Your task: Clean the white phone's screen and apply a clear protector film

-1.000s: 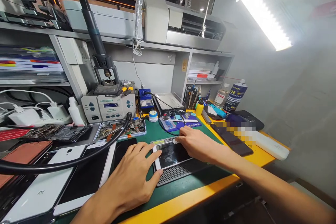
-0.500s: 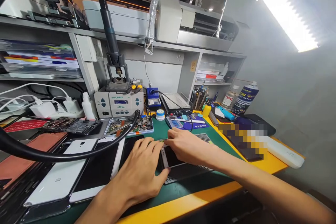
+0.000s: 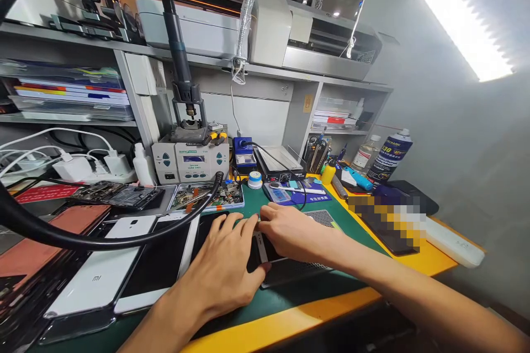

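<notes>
A phone with a silver-white frame and dark screen (image 3: 270, 252) rests on a perforated metal plate (image 3: 321, 217), partly hidden beneath my hands. My left hand (image 3: 227, 256) lies over its left side, fingers bent but apart, thumb at the phone's near left corner. At the phone's far left end, my right hand (image 3: 284, 229) is closed in a pinch, its fingertips beside the left fingertips. What it pinches is too small and covered to make out. Under and beside my left hand is a black-screened device (image 3: 202, 240).
A black hose (image 3: 120, 244) arcs across the left foreground. Several phones, including a white one (image 3: 103, 270), lie left. Behind stand a tray of parts (image 3: 207, 197), a rework station (image 3: 191, 162) and a soldering stand (image 3: 244, 154). A spray can (image 3: 391, 157) and dark phone (image 3: 387, 229) are right.
The view has shifted slightly. My right hand has moved a little closer to my left fingertips, covering the small greenish bit seen between them before. The left hand stays over the phone's side.
</notes>
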Available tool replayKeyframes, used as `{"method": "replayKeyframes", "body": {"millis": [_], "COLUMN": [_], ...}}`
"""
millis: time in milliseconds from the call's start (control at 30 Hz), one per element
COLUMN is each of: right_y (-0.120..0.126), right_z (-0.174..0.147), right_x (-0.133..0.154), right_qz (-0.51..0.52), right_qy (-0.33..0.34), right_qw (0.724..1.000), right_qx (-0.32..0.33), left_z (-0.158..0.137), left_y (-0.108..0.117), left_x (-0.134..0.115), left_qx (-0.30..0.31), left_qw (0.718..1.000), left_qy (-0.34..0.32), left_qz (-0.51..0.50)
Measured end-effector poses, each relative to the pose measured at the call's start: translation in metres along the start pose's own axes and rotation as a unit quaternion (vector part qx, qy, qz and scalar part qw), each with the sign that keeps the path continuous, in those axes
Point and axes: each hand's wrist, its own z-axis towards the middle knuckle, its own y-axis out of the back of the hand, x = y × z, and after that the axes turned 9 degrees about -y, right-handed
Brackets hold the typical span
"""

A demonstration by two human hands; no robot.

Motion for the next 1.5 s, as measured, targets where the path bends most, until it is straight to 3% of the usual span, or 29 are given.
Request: {"method": "replayKeyframes", "body": {"millis": [533,933,1133,1500], "right_y": [-0.004,-0.023,-0.025,-0.037], "right_z": [-0.032,-0.063,-0.075,-0.106], "right_x": [0.022,0.045,0.042,0.021], "right_qz": [0.024,-0.025,-0.034,-0.067], "right_qy": [0.041,0.006,-0.012,-0.053], "right_qw": [0.998,0.991,0.985,0.986], "right_qx": [-0.029,-0.130,-0.171,-0.140], "left_z": [-0.004,-0.006,-0.004,-0.010], "left_y": [-0.001,-0.001,-0.001,-0.013], "left_x": [0.001,0.002,0.001,0.006], "left_qx": [0.037,0.053,0.052,-0.005], "left_qw": [0.999,0.998,0.998,0.996], "left_qy": [-0.022,-0.042,-0.045,-0.080], "left_qz": [-0.012,-0.013,-0.010,0.027]}}
